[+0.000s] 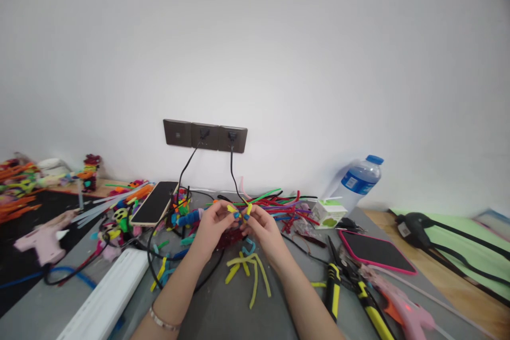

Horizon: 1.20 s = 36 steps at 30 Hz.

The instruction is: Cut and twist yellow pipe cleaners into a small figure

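My left hand [215,223] and my right hand [263,227] meet in front of the wall, fingers pinched close together. Between the fingertips is a short yellow pipe cleaner [249,207], with ends sticking up on both sides; its middle is mostly hidden. Blue shows at both thumb tips, too small to make out clearly. On the grey mat [233,321] below my hands lie loose yellow pipe cleaner pieces [255,261], some bent. Beyond my fingers spreads a pile of red, purple and green pipe cleaners [279,202].
Pliers [333,281] and a pink glue gun [410,313] lie at right, near a pink-edged phone [376,251], a small box [330,213] and a water bottle [360,180]. At left are a white power strip [109,297], another phone [155,203] and another glue gun [45,239].
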Each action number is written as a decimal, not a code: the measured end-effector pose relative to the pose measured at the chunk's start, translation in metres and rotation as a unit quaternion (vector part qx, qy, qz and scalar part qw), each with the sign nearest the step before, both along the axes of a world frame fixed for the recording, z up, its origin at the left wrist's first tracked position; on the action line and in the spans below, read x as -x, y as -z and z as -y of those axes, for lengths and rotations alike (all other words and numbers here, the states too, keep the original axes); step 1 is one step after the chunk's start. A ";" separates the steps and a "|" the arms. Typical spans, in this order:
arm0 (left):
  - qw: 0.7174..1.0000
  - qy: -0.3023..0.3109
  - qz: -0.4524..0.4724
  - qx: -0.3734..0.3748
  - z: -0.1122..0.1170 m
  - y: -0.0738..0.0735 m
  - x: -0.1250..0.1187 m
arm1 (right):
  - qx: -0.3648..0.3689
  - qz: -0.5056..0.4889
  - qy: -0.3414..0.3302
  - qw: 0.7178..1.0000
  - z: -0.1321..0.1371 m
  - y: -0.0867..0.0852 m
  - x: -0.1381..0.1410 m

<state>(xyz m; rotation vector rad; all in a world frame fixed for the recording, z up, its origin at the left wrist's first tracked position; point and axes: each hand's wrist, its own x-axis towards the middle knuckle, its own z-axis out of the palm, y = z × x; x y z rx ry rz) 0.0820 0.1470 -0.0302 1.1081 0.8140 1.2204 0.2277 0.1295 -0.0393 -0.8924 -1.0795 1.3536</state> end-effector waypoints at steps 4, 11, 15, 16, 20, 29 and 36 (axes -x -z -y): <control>0.999 -0.002 -0.032 -0.019 -0.001 -0.001 0.001 | 0.004 -0.011 0.000 1.000 0.000 0.001 0.001; 0.997 -0.009 -0.060 -0.039 -0.001 -0.003 0.000 | -0.029 0.055 -0.054 0.997 0.000 0.003 0.001; 0.998 -0.003 -0.049 -0.024 0.000 -0.003 0.000 | -0.061 0.088 -0.046 0.993 -0.002 0.005 0.000; 0.999 -0.002 -0.044 -0.023 0.000 -0.002 -0.001 | -0.061 0.089 -0.042 0.993 -0.002 0.006 0.000; 1.000 -0.001 -0.019 -0.008 0.000 0.000 -0.001 | -0.055 0.092 -0.028 0.994 -0.002 0.007 -0.002; 1.000 -0.005 -0.006 0.009 0.002 -0.001 -0.002 | -0.044 0.076 -0.013 0.996 -0.002 0.003 -0.003; 0.998 -0.019 -0.053 -0.036 0.000 -0.001 -0.001 | -0.086 0.121 -0.017 0.989 -0.002 0.004 -0.003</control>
